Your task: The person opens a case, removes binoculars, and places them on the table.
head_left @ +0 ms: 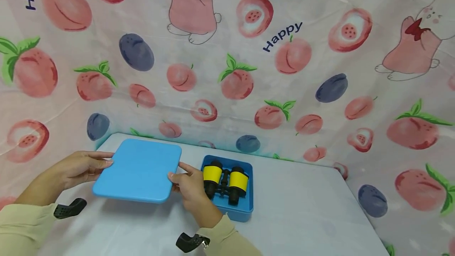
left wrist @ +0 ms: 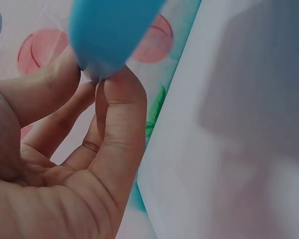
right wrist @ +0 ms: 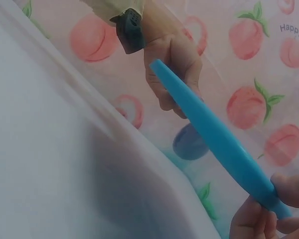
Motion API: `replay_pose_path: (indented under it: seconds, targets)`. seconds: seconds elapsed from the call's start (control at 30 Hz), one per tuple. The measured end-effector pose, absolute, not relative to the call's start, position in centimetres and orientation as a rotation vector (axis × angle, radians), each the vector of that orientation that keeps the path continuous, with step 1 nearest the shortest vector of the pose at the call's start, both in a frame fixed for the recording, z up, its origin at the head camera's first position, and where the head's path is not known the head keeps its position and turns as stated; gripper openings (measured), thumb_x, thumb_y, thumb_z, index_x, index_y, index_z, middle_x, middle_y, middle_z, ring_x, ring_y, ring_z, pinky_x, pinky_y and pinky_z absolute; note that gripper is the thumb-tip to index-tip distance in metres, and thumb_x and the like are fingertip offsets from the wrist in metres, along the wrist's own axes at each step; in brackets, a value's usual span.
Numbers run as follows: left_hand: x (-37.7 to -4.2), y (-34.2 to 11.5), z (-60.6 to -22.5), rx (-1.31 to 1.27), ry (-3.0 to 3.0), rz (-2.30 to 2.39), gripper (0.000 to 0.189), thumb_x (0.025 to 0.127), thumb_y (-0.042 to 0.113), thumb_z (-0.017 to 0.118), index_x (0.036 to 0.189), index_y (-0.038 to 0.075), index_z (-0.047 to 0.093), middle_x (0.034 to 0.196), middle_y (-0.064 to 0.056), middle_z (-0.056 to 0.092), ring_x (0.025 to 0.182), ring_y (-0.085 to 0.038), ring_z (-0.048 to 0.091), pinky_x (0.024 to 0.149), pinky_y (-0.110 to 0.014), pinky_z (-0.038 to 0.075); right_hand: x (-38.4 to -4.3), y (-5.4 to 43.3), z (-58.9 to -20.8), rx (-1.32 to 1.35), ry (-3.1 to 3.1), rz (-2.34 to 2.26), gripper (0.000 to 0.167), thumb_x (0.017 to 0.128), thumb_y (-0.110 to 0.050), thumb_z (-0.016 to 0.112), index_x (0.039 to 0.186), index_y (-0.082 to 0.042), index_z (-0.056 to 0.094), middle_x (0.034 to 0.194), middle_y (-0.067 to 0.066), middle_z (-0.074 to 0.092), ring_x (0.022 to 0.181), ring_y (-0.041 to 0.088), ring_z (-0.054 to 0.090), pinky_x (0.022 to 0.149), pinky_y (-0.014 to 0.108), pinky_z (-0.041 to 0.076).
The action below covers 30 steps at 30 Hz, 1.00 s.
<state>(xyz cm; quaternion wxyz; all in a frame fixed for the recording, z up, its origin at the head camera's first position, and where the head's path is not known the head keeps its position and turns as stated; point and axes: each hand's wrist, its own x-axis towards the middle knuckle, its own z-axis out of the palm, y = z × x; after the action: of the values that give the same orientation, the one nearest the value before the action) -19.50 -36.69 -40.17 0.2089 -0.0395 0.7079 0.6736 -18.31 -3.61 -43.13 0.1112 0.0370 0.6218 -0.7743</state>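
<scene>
Both hands hold a flat blue lid [head_left: 138, 171] with rounded corners above the white table. My left hand [head_left: 79, 169] pinches its left edge, thumb on one face and fingers on the other; the left wrist view shows this grip on the lid's edge [left wrist: 112, 40] close up. At the opposite edge, my right hand [head_left: 193, 192] pinches the lid between thumb and fingers. In the right wrist view the lid [right wrist: 219, 142] is seen edge-on between the hands. Just right of my right hand stands an open blue box [head_left: 236, 213] with black and yellow binoculars [head_left: 225, 183] inside.
The white table [head_left: 302, 208] reaches to a hanging cloth [head_left: 213, 50] printed with peaches, plums and rabbits, which rises behind it and along its sides. A shadow of the lid falls on the tabletop. Black wrist cameras [head_left: 70, 208] are worn at both sleeves.
</scene>
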Motion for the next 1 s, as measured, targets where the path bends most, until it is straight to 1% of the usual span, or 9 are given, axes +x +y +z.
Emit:
replay_pose_path:
  seconds: [0.17,0.47,0.7,0.87,1.0]
  targets:
    - [-19.6,-37.1,-40.6,-0.121,1.952,1.879,0.029,0.103,0.011,0.066,0.099,0.037,0.078,0.099,0.009,0.075,0.090,-0.010,0.071,0.085,-0.030,0.065,-18.2,-4.2,-43.4,0.153,1.830,-2.275,0.051,0.092,-0.003,0.077,0.141,-0.004,0.063,0.100,0.012,0.061,0.075,0.018,0.063,0.067,0.026,0.055]
    - [-19.5,-37.6,-41.3,-0.101,1.917,1.889,0.028,0.104,0.011,0.064,0.103,0.035,0.079,0.101,0.009,0.074,0.092,-0.011,0.070,0.086,-0.030,0.065,-18.3,-4.9,-43.8,0.205,1.828,-2.272,0.051,0.091,-0.002,0.077,0.140,-0.006,0.064,0.102,0.013,0.061,0.076,0.018,0.064,0.067,0.026,0.055]
    - [-19.3,-38.2,-41.5,-0.138,1.925,1.877,0.028,0.104,0.012,0.064,0.100,0.035,0.080,0.099,0.008,0.074,0.090,-0.011,0.069,0.085,-0.029,0.065,-18.5,-5.6,-44.5,0.221,1.816,-2.263,0.050,0.091,-0.002,0.077,0.139,-0.006,0.065,0.101,0.012,0.061,0.075,0.017,0.063,0.067,0.026,0.054]
    - [-19.5,-38.3,-41.7,-0.137,1.942,1.874,0.025,0.103,0.012,0.065,0.104,0.032,0.080,0.099,0.007,0.074,0.090,-0.012,0.071,0.085,-0.031,0.065,-18.6,-5.9,-44.8,0.229,1.834,-2.256,0.050,0.091,-0.001,0.077,0.139,-0.006,0.065,0.101,0.013,0.061,0.075,0.018,0.064,0.066,0.026,0.054]
    - [-19.9,-38.5,-41.8,-0.138,1.953,1.863,0.026,0.103,0.012,0.065,0.105,0.033,0.080,0.098,0.006,0.074,0.089,-0.011,0.070,0.084,-0.030,0.065,-19.0,-6.2,-44.9,0.250,1.837,-2.260,0.050,0.090,-0.001,0.077,0.138,-0.007,0.066,0.102,0.012,0.060,0.076,0.018,0.064,0.067,0.026,0.054]
